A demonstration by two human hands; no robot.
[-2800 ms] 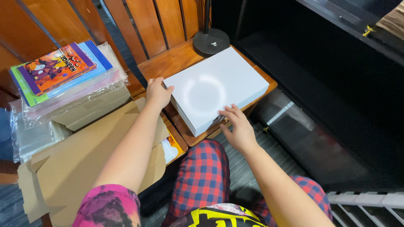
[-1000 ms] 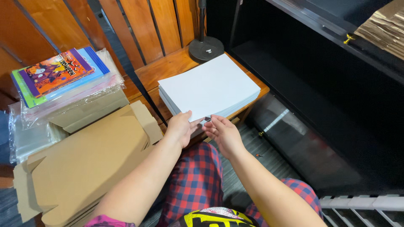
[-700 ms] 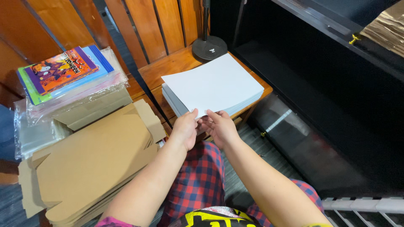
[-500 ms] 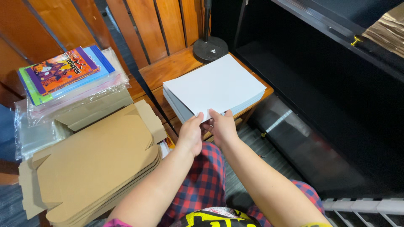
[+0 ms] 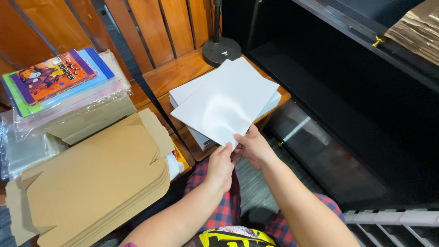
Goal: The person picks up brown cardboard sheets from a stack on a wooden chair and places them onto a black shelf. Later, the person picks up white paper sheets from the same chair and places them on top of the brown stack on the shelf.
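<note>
**A:** What can't you make out?

**B:** The near corner of the glossy white square sheet (image 5: 227,101) is covered by the person's fingers, so its very tip is hidden. The stack of white sheets (image 5: 188,91) under it shows only along its left edge and a sliver on the right. The small wooden table (image 5: 171,74) is mostly covered too. A yellow printed thing low beside the cardboard is too hidden to identify, and the brown paper bundle (image 5: 414,29) at top right is cut off by the frame.

**A:** And the sheet itself?

**B:** Plain white, shiny, with a soft glare across the middle. It sits skewed, turned like a diamond against the stack below, its near corner lifted off the pile and out past the table's front edge, its far corner close to the round black stand base (image 5: 222,49).

**A:** The hands?

**B:** The left hand (image 5: 221,165) and the right hand (image 5: 254,147) meet at that near corner, fingers closed and pinching it, thumbs on top.

**A:** Anything different from half a second ago?

**B:** Then the top sheet lay nearly square with the pile; now it has swung round and come up and away from it. The pile of flat brown cardboard box blanks (image 5: 98,180) and the colourful booklets in clear plastic sleeves (image 5: 57,77) to the left haven't moved.
</note>
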